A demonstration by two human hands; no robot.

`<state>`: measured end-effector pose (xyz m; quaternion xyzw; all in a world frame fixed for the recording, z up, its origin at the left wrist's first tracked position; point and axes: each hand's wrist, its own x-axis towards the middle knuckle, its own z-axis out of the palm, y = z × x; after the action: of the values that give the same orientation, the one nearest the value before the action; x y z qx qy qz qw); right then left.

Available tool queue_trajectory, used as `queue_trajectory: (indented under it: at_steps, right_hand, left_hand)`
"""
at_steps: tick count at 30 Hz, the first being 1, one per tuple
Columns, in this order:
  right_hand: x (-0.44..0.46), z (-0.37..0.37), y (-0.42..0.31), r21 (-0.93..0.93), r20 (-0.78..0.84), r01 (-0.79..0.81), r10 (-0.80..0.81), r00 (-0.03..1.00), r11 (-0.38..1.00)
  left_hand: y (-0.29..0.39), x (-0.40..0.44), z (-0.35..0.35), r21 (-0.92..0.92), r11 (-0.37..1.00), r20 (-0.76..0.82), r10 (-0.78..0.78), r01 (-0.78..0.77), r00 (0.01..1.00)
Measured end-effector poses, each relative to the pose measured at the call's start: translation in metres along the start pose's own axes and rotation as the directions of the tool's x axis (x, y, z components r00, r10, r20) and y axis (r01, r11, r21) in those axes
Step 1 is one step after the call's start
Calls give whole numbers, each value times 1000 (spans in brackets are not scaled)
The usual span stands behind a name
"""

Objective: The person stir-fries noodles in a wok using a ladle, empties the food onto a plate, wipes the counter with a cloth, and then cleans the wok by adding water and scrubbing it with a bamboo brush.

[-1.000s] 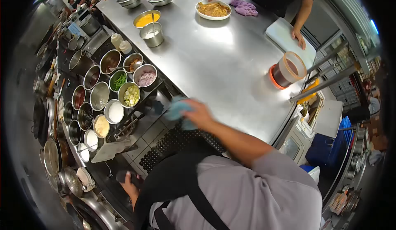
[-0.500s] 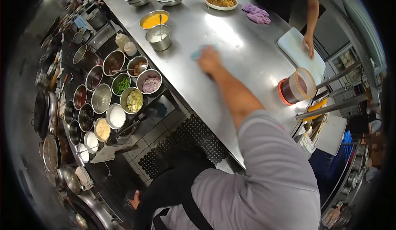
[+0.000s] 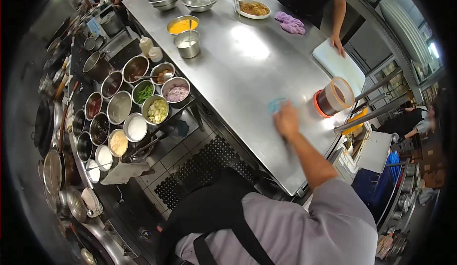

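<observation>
On the steel table (image 3: 228, 91), my right hand (image 3: 286, 120) presses a light blue cloth (image 3: 277, 105) flat against the surface. The fingers curl over the cloth, slightly smeared by motion. To the right of this hand stands a clear container of dark red-brown liquid (image 3: 329, 101) with an orange base. Only a sliver of my left hand (image 3: 160, 228) shows beside my black apron, low on the left; its fingers are hidden.
Across the table, a co-worker rests one hand on a white cutting board (image 3: 339, 64) and holds a metal tool (image 3: 235, 2) by a plate of food (image 3: 254, 15). A purple cloth (image 3: 290, 23) lies near. Several ingredient pots (image 3: 120, 108) stand left; a yellow-liquid bowl (image 3: 183, 24) sits at the table edge.
My right hand has swept the blue cloth across the table toward me and to the right. The co-worker's other hand has appeared by the plate with a metal tool. Less of my left hand shows.
</observation>
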<state>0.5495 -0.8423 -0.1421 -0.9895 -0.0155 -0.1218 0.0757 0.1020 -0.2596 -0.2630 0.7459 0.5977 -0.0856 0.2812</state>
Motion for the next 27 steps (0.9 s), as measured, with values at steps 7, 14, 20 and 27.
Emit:
queue_trajectory:
  at_steps: [7, 14, 20, 27]
  right_hand:
    - [-92, -38, -80, 368, 45, 387, -432, 901, 845]
    - [-79, -59, 38, -262, -21, -379, 388, 922, 887]
    - [-65, -20, -341, 826, 136, 273, -644, 753, 492]
    - [-226, -165, -726, 651, -497, 555, -843, -204, -518]
  left_hand:
    - [-49, -7, 12, -80, 992, 136, -83, 94, 987]
    - [-61, 39, -21, -532, 781, -144, 296, -326, 944]
    - [-23, -69, -185, -660, 606, -369, 253, -444, 894]
    - [-124, -143, -291, -683, 635, -650, -303, -360, 697]
